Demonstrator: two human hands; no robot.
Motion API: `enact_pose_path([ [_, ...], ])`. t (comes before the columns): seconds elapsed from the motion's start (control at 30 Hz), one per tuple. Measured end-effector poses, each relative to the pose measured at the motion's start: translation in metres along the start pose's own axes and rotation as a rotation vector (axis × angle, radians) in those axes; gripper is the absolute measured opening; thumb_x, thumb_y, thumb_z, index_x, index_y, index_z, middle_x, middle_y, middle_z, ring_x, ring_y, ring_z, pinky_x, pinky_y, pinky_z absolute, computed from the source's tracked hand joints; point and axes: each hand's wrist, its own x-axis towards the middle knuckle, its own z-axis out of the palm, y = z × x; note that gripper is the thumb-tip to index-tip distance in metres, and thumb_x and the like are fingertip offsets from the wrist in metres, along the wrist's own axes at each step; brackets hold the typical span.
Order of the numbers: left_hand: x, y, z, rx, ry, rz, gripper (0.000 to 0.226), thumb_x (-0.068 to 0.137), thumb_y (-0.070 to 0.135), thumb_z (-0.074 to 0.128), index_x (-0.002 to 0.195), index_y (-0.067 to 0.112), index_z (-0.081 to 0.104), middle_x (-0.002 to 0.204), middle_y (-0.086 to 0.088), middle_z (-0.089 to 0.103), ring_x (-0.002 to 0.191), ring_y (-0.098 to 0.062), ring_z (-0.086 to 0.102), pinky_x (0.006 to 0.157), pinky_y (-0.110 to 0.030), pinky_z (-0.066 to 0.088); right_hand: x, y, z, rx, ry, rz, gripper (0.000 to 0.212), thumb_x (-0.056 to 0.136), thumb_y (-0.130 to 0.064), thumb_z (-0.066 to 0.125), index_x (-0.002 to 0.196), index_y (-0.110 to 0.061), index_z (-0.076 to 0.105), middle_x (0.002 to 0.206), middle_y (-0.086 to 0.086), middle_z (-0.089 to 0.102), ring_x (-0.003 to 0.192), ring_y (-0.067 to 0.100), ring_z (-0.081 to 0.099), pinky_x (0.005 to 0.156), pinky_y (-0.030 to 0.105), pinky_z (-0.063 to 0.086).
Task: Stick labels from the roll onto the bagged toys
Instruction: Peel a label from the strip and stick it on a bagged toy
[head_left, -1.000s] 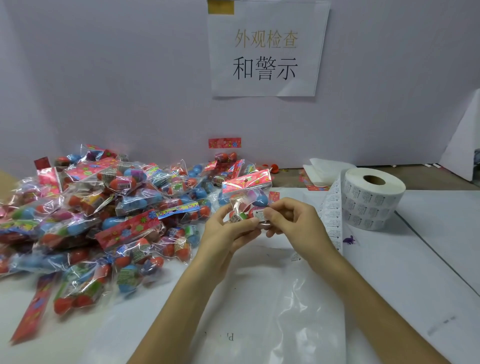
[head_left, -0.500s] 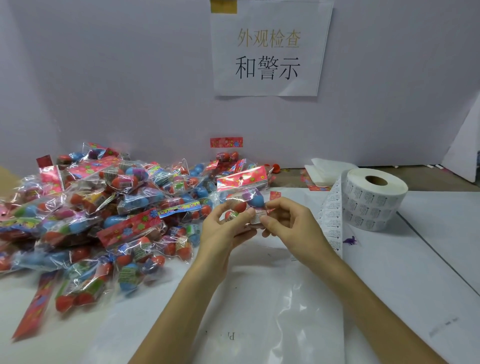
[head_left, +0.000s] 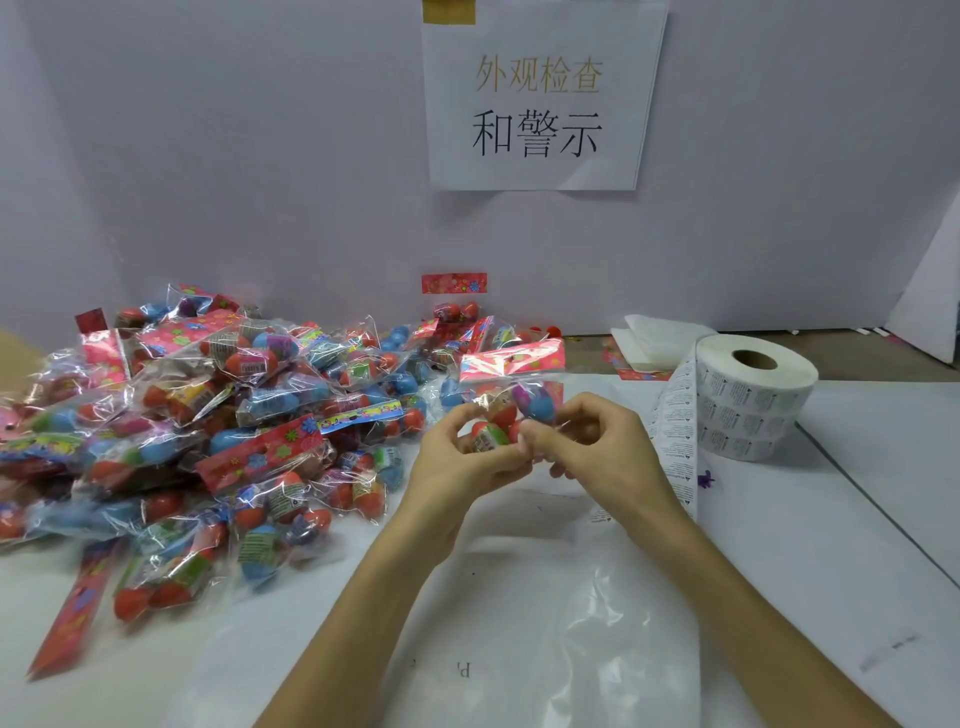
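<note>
— Where is the bagged toy now?

— I hold the bagged toy (head_left: 524, 402) in the air, a little above the worktop (head_left: 857, 519), straight in front of me and between both hands. Its long axis stands nearly upright. The red header card (head_left: 511, 361) is at the top with its edge about level, and the coloured eggs sit at the lower end.

— How do your hands hold it?

— My left hand (head_left: 457, 462) grips the lower part of the bag from the left, with the fingers curled round it. My right hand (head_left: 597, 447) pinches the same part from the right, with the fingers bent. The two hands touch each other there. Whether a label is under my fingertips I cannot tell, because they cover that place.

— And the roll?

— The label roll (head_left: 756, 395) lies flat on the worktop at my right, with the hole up, apart from my hands. A strip of labels (head_left: 678, 431) hangs out from it and runs toward me, just beside my right wrist.

— What is around you?

— At my left is a big pile of bagged toys (head_left: 208, 415), lying in all directions. A clear plastic sheet (head_left: 545, 623) lies under my forearms. Some folded white paper (head_left: 660, 343) is behind the roll. The worktop is white. Behind it is a pale wall (head_left: 260, 156) with a paper sign (head_left: 540, 98) taped on it, and a small red card (head_left: 454, 283) is stuck lower down.
</note>
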Motion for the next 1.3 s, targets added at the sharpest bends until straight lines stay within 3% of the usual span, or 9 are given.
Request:
enact_pose_path([
  [0.2, -0.001, -0.004, 0.0, 0.009, -0.06, -0.003, 0.054, 0.08, -0.01, 0.077, 0.127, 0.013, 0.064, 0.108, -0.015, 0.076, 0.095, -0.031, 0.076, 0.082, -0.037, 0.063, 0.0, -0.002, 0.0, -0.043, -0.053, -0.008, 0.033, 0.075, -0.049, 0.083, 0.091, -0.024, 0.067, 0.079, 0.0, 0.07, 0.071, 0.016, 0.068, 0.065, 0.032, 0.06],
  [0.37, -0.001, 0.001, -0.007, -0.225, -0.132, -0.05, 0.048, 0.08, 0.008, 0.077, 0.127, 0.007, 0.066, 0.113, -0.016, 0.074, 0.097, -0.024, 0.074, 0.083, -0.028, 0.059, 0.003, -0.009, -0.013, 0.256, -0.173, 0.013, 0.014, 0.089, -0.021, 0.075, 0.095, -0.009, 0.072, 0.081, 0.007, 0.075, 0.07, 0.023, 0.072, 0.07, 0.03, 0.061],
  [0.5, 0.0, 0.0, -0.007, -0.189, -0.095, -0.002, 0.051, 0.078, 0.02, 0.079, 0.126, 0.009, 0.066, 0.114, -0.014, 0.075, 0.098, -0.024, 0.074, 0.083, -0.029, 0.06, 0.002, -0.007, -0.007, 0.22, -0.147, -0.015, 0.013, 0.09, -0.015, 0.074, 0.099, -0.006, 0.071, 0.083, 0.011, 0.074, 0.069, 0.021, 0.071, 0.069, 0.03, 0.06],
  [0.67, -0.001, -0.002, -0.006, -0.192, -0.016, -0.004, 0.05, 0.077, 0.02, 0.08, 0.124, 0.008, 0.067, 0.107, -0.013, 0.077, 0.091, -0.023, 0.076, 0.077, -0.028, 0.061, 0.002, -0.003, -0.001, 0.155, -0.167, -0.057, 0.015, 0.09, -0.018, 0.075, 0.101, -0.015, 0.067, 0.069, 0.002, 0.068, 0.059, 0.013, 0.065, 0.061, 0.025, 0.055],
  [0.87, -0.001, -0.004, -0.006, -0.262, -0.034, -0.066, 0.031, 0.09, 0.016, 0.072, 0.12, 0.007, 0.071, 0.102, -0.01, 0.077, 0.089, -0.018, 0.075, 0.076, -0.026, 0.06, 0.003, -0.002, -0.004, 0.194, -0.272, -0.051, 0.017, 0.094, 0.001, 0.065, 0.104, -0.012, 0.062, 0.067, -0.007, 0.063, 0.064, 0.016, 0.066, 0.067, 0.027, 0.055],
  [0.97, -0.002, -0.001, -0.005, -0.251, -0.058, -0.059, 0.035, 0.089, 0.025, 0.071, 0.12, 0.009, 0.07, 0.1, -0.005, 0.077, 0.091, -0.016, 0.074, 0.076, -0.024, 0.059, 0.002, -0.007, -0.006, 0.229, -0.249, -0.071, 0.007, 0.095, -0.014, 0.067, 0.102, -0.012, 0.067, 0.073, 0.0, 0.064, 0.069, 0.015, 0.063, 0.067, 0.028, 0.053],
  [1.13, -0.005, 0.001, -0.004, -0.227, -0.178, -0.121, 0.026, 0.083, 0.04, 0.075, 0.102, 0.022, 0.08, 0.097, -0.001, 0.074, 0.083, -0.015, 0.071, 0.074, -0.025, 0.057, 0.005, -0.01, -0.009, 0.487, -0.131, 0.066, 0.031, 0.103, -0.039, 0.049, 0.114, -0.017, 0.067, 0.11, 0.006, 0.071, 0.095, 0.014, 0.068, 0.082, 0.037, 0.053],
  [1.23, -0.006, -0.001, 0.007, -0.126, -0.193, -0.162, 0.042, 0.093, 0.051, 0.065, 0.121, 0.02, 0.072, 0.113, -0.005, 0.075, 0.099, -0.021, 0.073, 0.083, -0.033, 0.056, 0.007, -0.009, -0.009, 0.557, -0.177, 0.134, 0.048, 0.09, -0.059, 0.052, 0.113, -0.02, 0.068, 0.115, 0.0, 0.073, 0.105, 0.014, 0.068, 0.092, 0.038, 0.052],
  [1.3, -0.006, -0.002, 0.011, -0.067, -0.15, -0.143, 0.044, 0.097, 0.048, 0.061, 0.128, 0.018, 0.069, 0.121, -0.01, 0.073, 0.113, -0.026, 0.07, 0.088, -0.037, 0.055, 0.006, -0.009, -0.008, 0.526, -0.195, 0.136, 0.044, 0.091, -0.058, 0.059, 0.113, -0.022, 0.071, 0.115, 0.0, 0.074, 0.109, 0.016, 0.069, 0.094, 0.038, 0.053],
])
